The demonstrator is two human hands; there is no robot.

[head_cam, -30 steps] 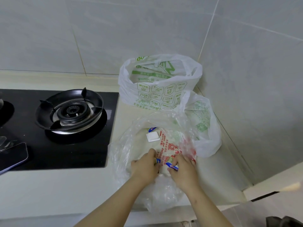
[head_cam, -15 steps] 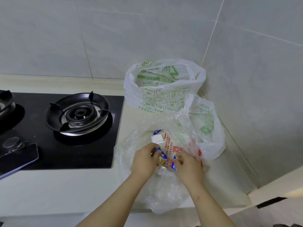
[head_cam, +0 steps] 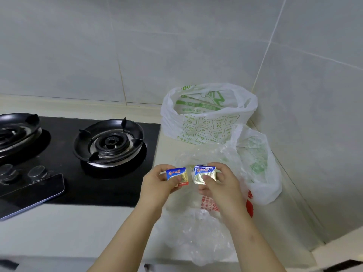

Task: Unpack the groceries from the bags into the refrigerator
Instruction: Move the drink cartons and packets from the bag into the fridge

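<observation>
Tiled wall (head_cam: 176, 46) behind and to the right, meeting in a corner. Pale worktop (head_cam: 59, 232) below, carrying a black hob (head_cam: 110, 189) on the left. Two burners on the hob, one near the middle (head_cam: 110, 142), one cut off at the left edge (head_cam: 13, 130). White bag (head_cam: 206, 122) with green print upright and open in the corner. Second white bag (head_cam: 257, 167) slumped just in front and to its right. Clear bag (head_cam: 200, 236) crumpled at the worktop's front edge, red print showing inside. Dark phone (head_cam: 29, 193) flat across the hob's front left, beside two knobs (head_cam: 37, 172). Left hand (head_cam: 157, 185) and right hand (head_cam: 222, 185) raised over the clear bag, close but apart. Pinched between left thumb and fingers, a gold packet (head_cam: 177, 175) with a blue top. Pinched in the right hand, a silver packet (head_cam: 204, 173) with a blue top. Both packets side by side, a narrow gap between.
</observation>
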